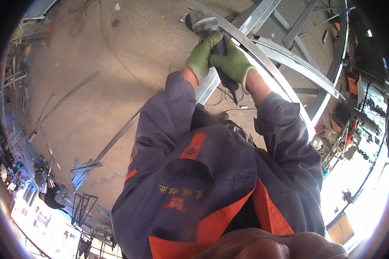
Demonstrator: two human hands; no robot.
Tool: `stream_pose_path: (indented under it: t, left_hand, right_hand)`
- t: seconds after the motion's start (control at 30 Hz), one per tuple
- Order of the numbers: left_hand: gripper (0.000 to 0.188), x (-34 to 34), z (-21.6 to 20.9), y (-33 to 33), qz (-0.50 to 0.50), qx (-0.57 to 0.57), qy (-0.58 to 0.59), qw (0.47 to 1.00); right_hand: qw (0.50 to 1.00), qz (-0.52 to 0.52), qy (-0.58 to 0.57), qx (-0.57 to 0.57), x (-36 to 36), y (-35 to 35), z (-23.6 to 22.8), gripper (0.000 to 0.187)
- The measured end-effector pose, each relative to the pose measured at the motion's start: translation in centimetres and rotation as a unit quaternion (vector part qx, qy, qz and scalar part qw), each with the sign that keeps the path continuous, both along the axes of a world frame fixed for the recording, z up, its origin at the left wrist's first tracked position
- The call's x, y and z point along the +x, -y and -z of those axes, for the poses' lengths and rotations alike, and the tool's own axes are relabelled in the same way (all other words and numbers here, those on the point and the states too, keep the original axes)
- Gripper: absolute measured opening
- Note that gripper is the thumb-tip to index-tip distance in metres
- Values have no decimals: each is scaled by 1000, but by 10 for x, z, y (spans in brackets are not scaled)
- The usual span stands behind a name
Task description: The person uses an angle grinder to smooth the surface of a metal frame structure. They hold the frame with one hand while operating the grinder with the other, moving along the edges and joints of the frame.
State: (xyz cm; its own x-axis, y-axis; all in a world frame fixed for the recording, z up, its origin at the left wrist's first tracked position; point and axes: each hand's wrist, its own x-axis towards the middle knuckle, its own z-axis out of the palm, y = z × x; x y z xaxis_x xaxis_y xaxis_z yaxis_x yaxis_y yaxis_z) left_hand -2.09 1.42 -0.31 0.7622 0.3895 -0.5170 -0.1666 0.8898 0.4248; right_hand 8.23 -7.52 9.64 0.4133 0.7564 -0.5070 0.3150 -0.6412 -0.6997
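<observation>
Both my hands, in green work gloves, are closed around an angle grinder [204, 24]. Its rounded head points up and away, and the dark body runs back between my gloves to a cord end lower down. My left hand [204, 55] wraps the part just behind the head. My right hand [234, 61] grips the body from the right side, its fingers partly hidden. The grinder's head is beside the far end of a long curved metal bar [263, 58]; I cannot tell whether its disc touches the metal.
A straight metal beam [208, 86] passes under the curved bar. More framing, including another curved rail [304, 64], lies at the right. Cables [79, 21] trail over the floor at the upper left. Loose strips [84, 175] lie lower left, near another person [54, 197].
</observation>
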Motion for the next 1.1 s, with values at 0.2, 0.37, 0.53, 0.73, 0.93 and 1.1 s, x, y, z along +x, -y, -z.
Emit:
stream_pose_path:
  t: [0.2,0.37,0.53,0.73,0.93,1.1]
  left_hand:
    - [48,5,-15,28,80,27,7,996]
    - [47,3,-6,-11,-15,-12,5,1000]
    - [54,-2,-6,-19,-10,-8,-3,1000]
    - [57,-7,-11,-19,-7,22,10,1000]
    - [59,-7,-23,-23,26,41,-4,999]
    - [47,-4,-20,-32,-45,-28,27,998]
  right_hand:
    - [995,67,-58,-40,-8,13,-9,92]
    - [999,9,-11,-39,3,-21,2,85]
    - [997,21,-3,-69,-3,-32,5,85]
    - [996,24,-11,-87,-11,-28,2,91]
    - [996,37,-7,-87,-8,-36,0,91]
    - [995,36,-31,-84,-9,-38,-6,89]
